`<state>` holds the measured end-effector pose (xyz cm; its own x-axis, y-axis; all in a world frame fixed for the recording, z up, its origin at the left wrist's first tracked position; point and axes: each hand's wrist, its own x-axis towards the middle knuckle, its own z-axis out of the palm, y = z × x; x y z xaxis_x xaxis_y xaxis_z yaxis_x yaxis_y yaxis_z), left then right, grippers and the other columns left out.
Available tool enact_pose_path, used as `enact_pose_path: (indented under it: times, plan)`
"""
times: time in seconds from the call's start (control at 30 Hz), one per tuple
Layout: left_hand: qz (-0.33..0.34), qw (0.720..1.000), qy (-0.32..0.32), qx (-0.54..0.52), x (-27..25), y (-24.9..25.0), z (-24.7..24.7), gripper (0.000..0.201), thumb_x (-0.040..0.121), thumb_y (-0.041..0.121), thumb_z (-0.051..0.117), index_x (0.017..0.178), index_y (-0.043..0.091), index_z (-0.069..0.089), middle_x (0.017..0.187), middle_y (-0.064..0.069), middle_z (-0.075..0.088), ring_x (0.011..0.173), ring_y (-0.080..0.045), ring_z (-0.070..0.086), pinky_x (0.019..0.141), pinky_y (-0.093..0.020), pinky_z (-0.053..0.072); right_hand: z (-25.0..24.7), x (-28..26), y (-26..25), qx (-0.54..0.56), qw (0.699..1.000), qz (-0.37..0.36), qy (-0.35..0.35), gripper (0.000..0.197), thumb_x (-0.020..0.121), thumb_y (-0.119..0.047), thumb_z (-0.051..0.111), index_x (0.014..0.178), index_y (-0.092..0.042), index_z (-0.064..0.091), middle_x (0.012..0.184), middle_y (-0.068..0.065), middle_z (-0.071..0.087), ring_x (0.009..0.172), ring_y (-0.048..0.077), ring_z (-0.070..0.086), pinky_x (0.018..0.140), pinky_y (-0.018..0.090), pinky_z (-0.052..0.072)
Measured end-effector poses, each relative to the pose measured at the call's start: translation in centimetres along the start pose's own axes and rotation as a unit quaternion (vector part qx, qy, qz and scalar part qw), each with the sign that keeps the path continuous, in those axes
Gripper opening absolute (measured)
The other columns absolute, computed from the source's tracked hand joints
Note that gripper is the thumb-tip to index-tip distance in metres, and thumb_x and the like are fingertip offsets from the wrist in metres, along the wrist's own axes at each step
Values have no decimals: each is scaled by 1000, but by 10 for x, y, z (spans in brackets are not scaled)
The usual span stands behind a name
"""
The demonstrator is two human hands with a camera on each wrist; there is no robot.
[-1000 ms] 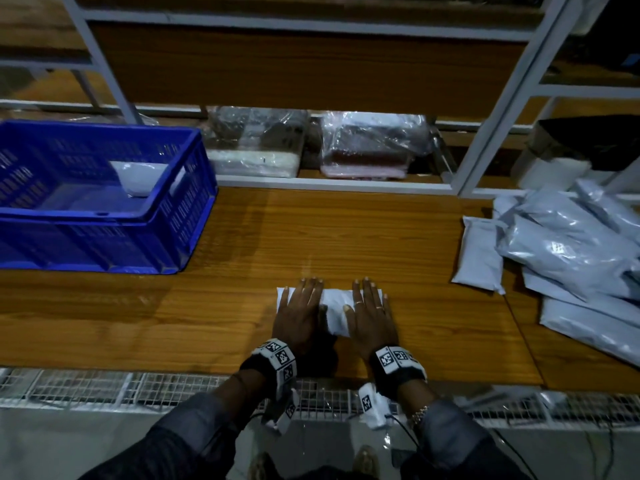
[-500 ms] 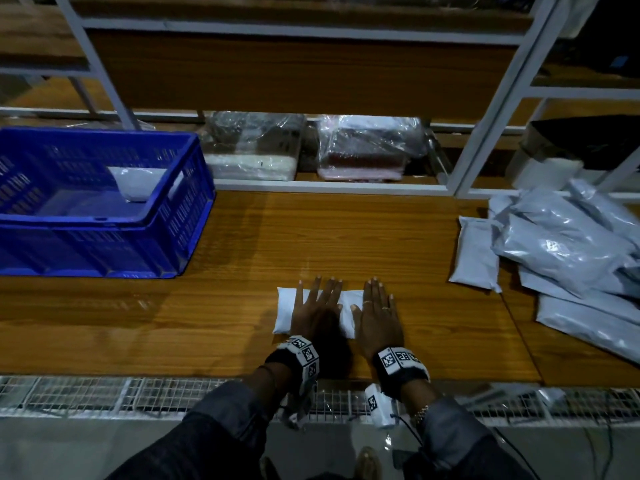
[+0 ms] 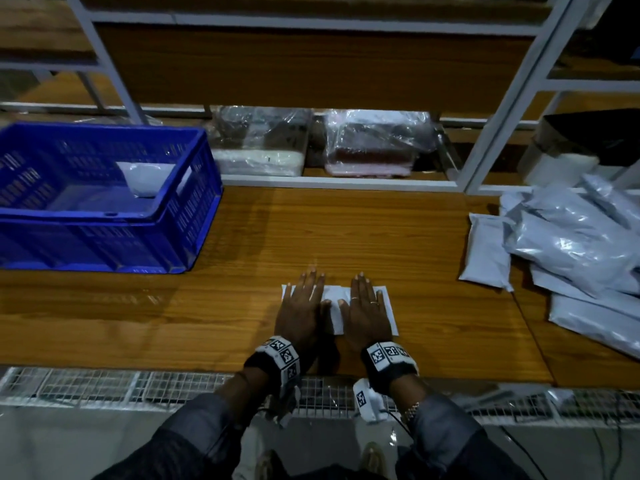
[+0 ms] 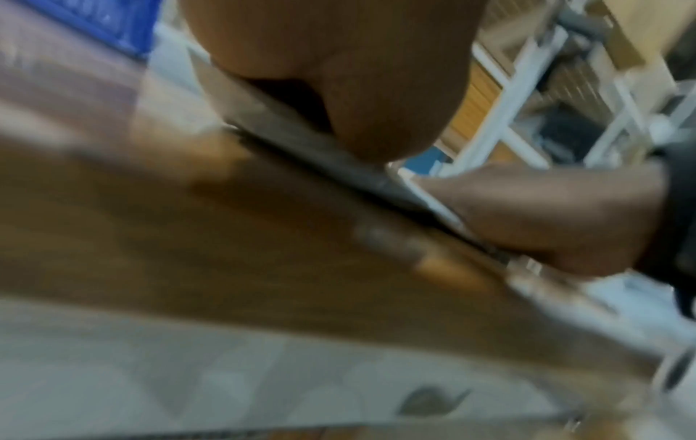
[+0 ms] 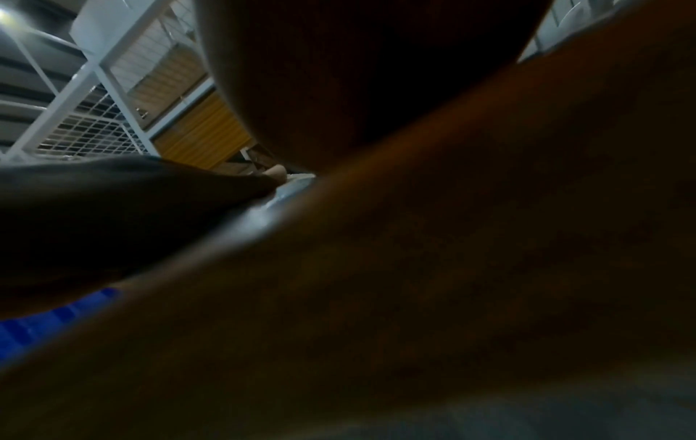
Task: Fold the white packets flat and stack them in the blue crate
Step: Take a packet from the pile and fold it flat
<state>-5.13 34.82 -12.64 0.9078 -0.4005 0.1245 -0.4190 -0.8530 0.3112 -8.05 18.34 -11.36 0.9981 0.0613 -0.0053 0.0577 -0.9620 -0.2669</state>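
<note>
A white packet (image 3: 334,306) lies flat on the wooden table near its front edge. My left hand (image 3: 304,299) presses its left part with straight fingers, and my right hand (image 3: 367,303) presses its right part the same way. The blue crate (image 3: 194,202) stands at the far left with one folded white packet (image 3: 143,178) inside. A pile of white packets (image 3: 571,237) lies at the right. Both wrist views are blurred and dark, showing only palms close to the table.
A white metal shelf frame (image 3: 502,98) rises behind the table, with two clear-wrapped bundles (image 3: 377,143) under its lowest shelf. A wire mesh ledge (image 3: 104,386) runs along the table's front edge. Bare wood lies between the crate and the hands.
My left hand slid back to the left over the packet, so both hands lie spread apart on it again. The view has shifted slightly.
</note>
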Motion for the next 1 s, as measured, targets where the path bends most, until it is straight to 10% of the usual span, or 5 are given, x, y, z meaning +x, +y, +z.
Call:
enact_pose_path:
  times: [0.23, 0.53, 0.67, 0.8, 1.0]
  plan:
    - [-18, 1000, -6, -11, -1, 6, 0, 61, 106, 41, 31, 161, 21, 17, 168, -5, 18, 155, -25, 11, 125, -51, 12, 8, 0, 2, -6, 999, 24, 20, 62, 105, -39, 36, 154, -1, 31, 163, 21, 22, 151, 32, 24, 125, 49, 14]
    - [-51, 992, 12, -111, 1, -14, -11, 73, 100, 49, 8, 159, 9, 21, 165, -10, 24, 153, -25, 21, 124, -42, 12, 5, 16, -20, 63, 997, 25, -25, 104, 81, -71, -27, 161, -9, 2, 167, 7, -9, 156, 23, 1, 126, 43, 3]
    - [-42, 998, 14, -55, -3, -15, -7, 65, 101, 39, 13, 159, 9, 22, 164, -12, 26, 152, -29, 24, 123, -51, 22, 6, 6, -28, 42, 996, -64, 35, 54, 104, -43, 14, 137, -10, 41, 154, 21, 41, 140, 39, 43, 110, 58, 31]
    - [-23, 1000, 6, -16, -3, -7, -8, 57, 96, 30, 31, 144, 5, 50, 153, -16, 46, 140, -37, 46, 108, -60, 41, 20, 9, -25, -9, 1000, -21, 6, 67, 99, -42, 25, 156, -8, 29, 164, 16, 25, 149, 30, 31, 120, 52, 29]
    - [-65, 991, -60, -103, 2, -30, -5, 65, 102, 43, 11, 162, 18, 8, 169, -4, 9, 156, -23, 7, 125, -49, 7, 12, 16, -28, -13, 999, -32, 11, 67, 95, -42, 20, 152, -10, 36, 161, 16, 30, 148, 32, 33, 117, 49, 14]
